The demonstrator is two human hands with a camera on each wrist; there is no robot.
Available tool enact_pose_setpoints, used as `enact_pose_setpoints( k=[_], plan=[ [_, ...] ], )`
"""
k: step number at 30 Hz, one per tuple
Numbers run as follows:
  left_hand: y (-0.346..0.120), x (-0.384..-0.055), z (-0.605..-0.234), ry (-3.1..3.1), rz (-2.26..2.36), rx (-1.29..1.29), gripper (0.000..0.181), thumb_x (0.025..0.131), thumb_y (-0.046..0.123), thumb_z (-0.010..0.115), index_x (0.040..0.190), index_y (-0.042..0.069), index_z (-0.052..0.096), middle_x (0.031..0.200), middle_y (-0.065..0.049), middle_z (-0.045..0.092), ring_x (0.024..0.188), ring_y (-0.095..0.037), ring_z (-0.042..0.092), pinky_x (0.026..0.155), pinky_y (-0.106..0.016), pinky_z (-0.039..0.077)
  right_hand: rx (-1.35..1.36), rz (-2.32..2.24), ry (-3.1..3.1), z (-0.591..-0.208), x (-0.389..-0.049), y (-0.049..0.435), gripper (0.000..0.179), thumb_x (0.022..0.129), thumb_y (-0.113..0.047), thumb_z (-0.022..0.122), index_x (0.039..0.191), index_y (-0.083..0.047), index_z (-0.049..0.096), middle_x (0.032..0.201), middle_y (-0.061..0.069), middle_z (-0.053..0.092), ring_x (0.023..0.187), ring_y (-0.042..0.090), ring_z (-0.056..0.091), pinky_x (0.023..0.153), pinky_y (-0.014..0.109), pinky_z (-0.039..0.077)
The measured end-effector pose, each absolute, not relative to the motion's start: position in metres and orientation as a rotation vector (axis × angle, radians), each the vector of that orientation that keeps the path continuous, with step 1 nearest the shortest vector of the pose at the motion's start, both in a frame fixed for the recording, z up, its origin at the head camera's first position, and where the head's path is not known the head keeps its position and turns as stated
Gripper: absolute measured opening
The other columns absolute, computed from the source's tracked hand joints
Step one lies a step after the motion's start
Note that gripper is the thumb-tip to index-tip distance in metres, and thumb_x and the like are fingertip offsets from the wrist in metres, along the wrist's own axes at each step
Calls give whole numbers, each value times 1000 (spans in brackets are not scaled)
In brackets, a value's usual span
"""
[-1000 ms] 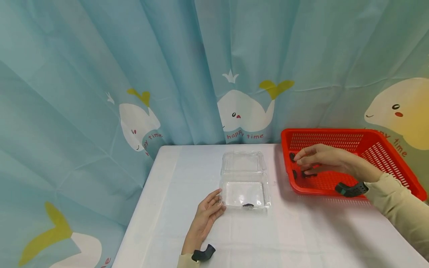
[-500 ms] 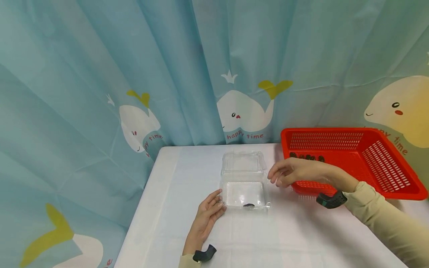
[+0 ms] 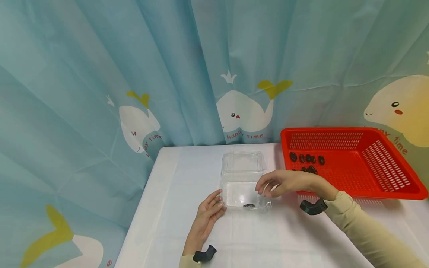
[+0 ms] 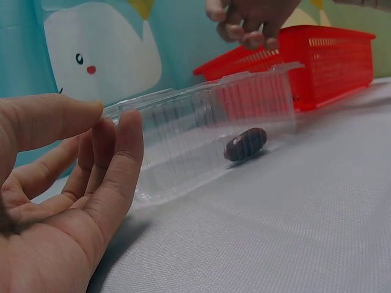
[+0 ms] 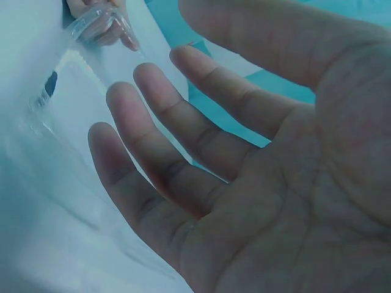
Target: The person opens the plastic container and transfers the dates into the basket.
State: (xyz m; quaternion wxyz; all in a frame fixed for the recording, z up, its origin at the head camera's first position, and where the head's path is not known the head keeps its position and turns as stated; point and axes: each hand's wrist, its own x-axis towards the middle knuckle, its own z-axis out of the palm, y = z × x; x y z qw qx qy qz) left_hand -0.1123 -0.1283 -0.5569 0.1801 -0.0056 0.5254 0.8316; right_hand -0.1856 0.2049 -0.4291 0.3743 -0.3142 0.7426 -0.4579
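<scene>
A clear plastic clamshell box [image 3: 244, 178] stands on the table with its lid folded back. My left hand [image 3: 208, 212] pinches its left rim; in the left wrist view the fingertips [image 4: 129, 125] meet at the box's corner. Inside the base, by the front wall, lies one dark brown, wrinkled oblong fruit that looks like a date [image 4: 245, 144]. My right hand [image 3: 285, 182] hovers over the right side of the box, fingers loosely bent. Its palm and fingers [image 5: 162, 146] show bare in the right wrist view, with nothing between them.
To the right, a red plastic basket [image 3: 348, 196] with slotted walls holds several more dark oblong fruits [image 3: 308, 158] at its left end. A white cloth covers the table [image 3: 187, 175]. Behind it hangs a blue curtain [image 3: 181, 74] printed with whales.
My right hand has come out of the red basket and moved left to above the box's right side. The left hand stays on the box's left rim.
</scene>
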Motion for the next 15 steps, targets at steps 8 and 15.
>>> enact_pose_setpoints(
  k=[8, 15],
  plan=[
    [-130, -113, -560, 1506, 2336, -4, 62, 102, 1, 59, 159, 2, 35, 123, 0, 53, 106, -10, 61, 102, -26, 58, -910, -1126, 2008, -449, -184, 189, 29, 97, -8, 68, 123, 6, 65, 120, 26, 67, 111, 32, 68, 96, 24, 58],
    [-129, -114, -561, 1498, 2346, 0, 62, 102, 2, 60, 159, 2, 35, 123, 0, 52, 106, -9, 60, 103, -26, 58, -956, -975, 2240, -452, -181, 169, 23, 95, -7, 70, 117, -1, 68, 113, 14, 71, 101, 16, 70, 94, 33, 60]
  ],
)
